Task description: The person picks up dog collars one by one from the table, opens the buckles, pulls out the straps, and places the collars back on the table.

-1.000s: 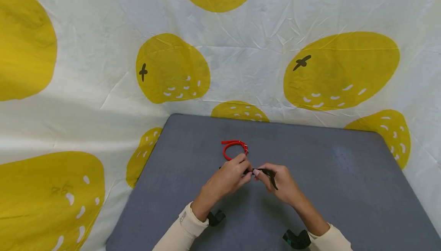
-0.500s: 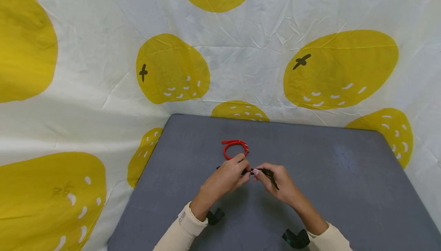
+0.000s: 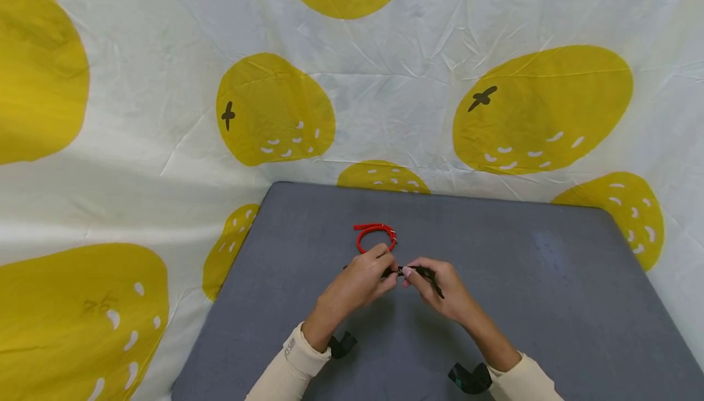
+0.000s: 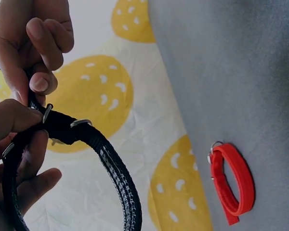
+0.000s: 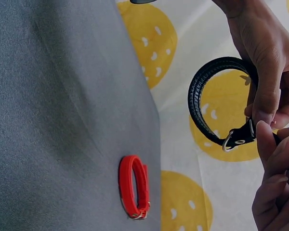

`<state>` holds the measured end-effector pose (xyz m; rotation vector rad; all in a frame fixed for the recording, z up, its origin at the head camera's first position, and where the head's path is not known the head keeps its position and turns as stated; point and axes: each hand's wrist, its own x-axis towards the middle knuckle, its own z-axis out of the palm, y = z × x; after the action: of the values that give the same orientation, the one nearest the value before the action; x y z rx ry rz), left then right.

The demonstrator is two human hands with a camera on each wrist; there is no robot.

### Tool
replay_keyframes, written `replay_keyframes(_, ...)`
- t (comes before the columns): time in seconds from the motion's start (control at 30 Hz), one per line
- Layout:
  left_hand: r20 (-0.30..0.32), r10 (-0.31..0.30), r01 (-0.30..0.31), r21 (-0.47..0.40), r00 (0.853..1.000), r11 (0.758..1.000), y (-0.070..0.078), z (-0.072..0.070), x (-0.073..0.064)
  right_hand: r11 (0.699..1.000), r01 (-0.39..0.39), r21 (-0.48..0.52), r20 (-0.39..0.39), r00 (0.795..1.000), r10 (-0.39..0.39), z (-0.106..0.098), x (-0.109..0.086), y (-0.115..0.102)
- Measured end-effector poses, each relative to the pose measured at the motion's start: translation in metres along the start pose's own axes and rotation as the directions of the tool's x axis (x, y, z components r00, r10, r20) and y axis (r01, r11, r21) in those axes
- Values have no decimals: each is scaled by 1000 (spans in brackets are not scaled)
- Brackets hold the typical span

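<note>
Both hands hold a black collar (image 4: 118,168) with metal fittings, raised above the table. It is bent into a loop that stands out in both wrist views. My left hand (image 3: 359,280) pinches it near the buckle (image 4: 47,113) with thumb and fingers, and the loop hangs on that hand's side. My right hand (image 3: 442,288) pinches the strap's free end between thumb and finger; the dark tail (image 3: 437,285) sticks out past that hand. In the right wrist view, the fingertips of both hands meet close at the buckle, which they partly hide.
A red collar (image 3: 376,227) with a metal buckle lies curled on the grey table (image 3: 495,236), just beyond my left hand. A white cloth with yellow fruit prints (image 3: 275,107) hangs behind the table and along its left side. Black wrist devices (image 3: 471,379) hang under both wrists.
Both hands have risen very slightly in the head view, still on the black collar. The gap between the fingertips has widened a little, so more strap shows there. The red collar has stayed put.
</note>
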<state>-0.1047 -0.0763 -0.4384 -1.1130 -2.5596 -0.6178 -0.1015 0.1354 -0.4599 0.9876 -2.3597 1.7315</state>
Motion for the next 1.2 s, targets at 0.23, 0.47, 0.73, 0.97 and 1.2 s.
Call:
replay_keyframes(0.23,-7,-4,5,29,1000,1000,-2,1,-2,998,-67,-1,-10,998,67,1,0,-2)
replay_keyframes(0.47,-80,30,-19,131,996,991,-2,2,-2,997,-79,7,-23,997,79,-3,0,-8)
replay_keyframes(0.73,-132,96,-76,147,987,986,-3,2,-1,995,-102,11,-42,994,102,-7,1,-12)
replay_keyframes(0.97,-106,159,-143,139,982,980,-7,-1,-5,987,-157,37,-52,986,159,-15,3,-18)
replay_keyframes(1.2,-162,240,-206,200,957,958,-10,-5,-7,974,-225,4,-65,972,225,-17,5,-22)
